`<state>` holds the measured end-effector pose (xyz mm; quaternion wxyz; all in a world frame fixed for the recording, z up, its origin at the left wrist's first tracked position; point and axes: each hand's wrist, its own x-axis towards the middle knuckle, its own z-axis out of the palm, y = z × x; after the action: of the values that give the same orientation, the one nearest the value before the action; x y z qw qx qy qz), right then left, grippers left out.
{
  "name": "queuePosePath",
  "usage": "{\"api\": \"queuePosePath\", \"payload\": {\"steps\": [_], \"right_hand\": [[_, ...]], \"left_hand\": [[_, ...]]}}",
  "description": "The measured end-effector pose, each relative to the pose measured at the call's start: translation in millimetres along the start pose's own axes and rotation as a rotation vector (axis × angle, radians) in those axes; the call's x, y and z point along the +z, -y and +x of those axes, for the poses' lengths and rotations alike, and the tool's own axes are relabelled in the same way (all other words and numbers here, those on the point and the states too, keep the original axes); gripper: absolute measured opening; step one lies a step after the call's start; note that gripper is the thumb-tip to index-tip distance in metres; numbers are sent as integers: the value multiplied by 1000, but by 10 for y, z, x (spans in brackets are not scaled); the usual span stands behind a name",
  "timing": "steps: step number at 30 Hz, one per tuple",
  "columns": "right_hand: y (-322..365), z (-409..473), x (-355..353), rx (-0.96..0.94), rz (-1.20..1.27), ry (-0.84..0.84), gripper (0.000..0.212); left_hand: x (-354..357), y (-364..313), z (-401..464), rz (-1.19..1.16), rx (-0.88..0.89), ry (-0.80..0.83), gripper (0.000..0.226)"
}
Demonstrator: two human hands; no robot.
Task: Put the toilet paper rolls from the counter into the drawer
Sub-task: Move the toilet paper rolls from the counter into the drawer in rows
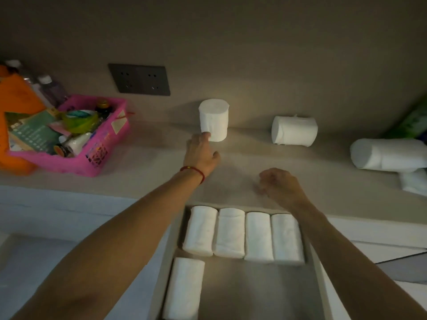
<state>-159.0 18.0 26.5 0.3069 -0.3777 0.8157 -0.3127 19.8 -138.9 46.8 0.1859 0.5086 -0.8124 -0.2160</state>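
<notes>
An upright white toilet paper roll stands on the beige counter near the back wall. My left hand, with a red cord on the wrist, stretches out with fingertips touching the roll's lower left side, fingers apart. My right hand hovers over the counter's front, fingers loosely curled, holding nothing. A second roll lies on its side to the right, a third roll lies at the far right, and part of another roll shows beside it. The open drawer below holds several rolls lying flat.
A pink basket full of small items sits at the counter's left, with an orange bag and bottles behind it. A dark wall socket is above the counter. A green package leans at the far right.
</notes>
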Motion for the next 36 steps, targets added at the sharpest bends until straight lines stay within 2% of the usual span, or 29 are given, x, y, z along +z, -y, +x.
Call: {"api": "queuePosePath", "payload": {"steps": [3,6,9,12,14,16,19,22,24,26,28,31,36], "right_hand": [[11,326,-213,-12,22,-65,20],[-38,557,-335,-46,-13,-115,21],[-89,720,-440,-103,-110,-251,30],[-99,928,-593,-214,-407,-378,56],[-74,1125,-725,-244,-611,-328,82],[-51,1328,-838,-255,-740,-229,97],[-30,1534,-944,-287,-905,-221,94],[27,1587,-963,-279,-1002,-275,86],[58,1530,-945,-213,-877,-193,87],[58,1382,-927,-83,-622,-59,88],[18,1145,-903,22,-344,69,79],[-161,690,-831,75,55,186,69],[-369,-223,-564,126,415,333,50]], "left_hand": [[22,-96,502,190,20,-20,85],[71,-194,919,200,-19,53,99],[114,-300,1143,193,-61,47,92],[108,-387,1221,134,-107,-27,83],[87,-425,1204,109,-105,-61,81],[81,-466,1109,60,-88,-98,81],[115,-545,832,-83,-48,-106,80],[141,-588,491,-306,-91,-112,74],[105,-573,296,-479,-145,-101,77],[47,-513,115,-609,-206,-55,88],[13,-416,-57,-718,-281,13,92],[-8,-258,-358,-834,-408,118,86],[-96,-11,-941,-984,-525,316,71]]}}
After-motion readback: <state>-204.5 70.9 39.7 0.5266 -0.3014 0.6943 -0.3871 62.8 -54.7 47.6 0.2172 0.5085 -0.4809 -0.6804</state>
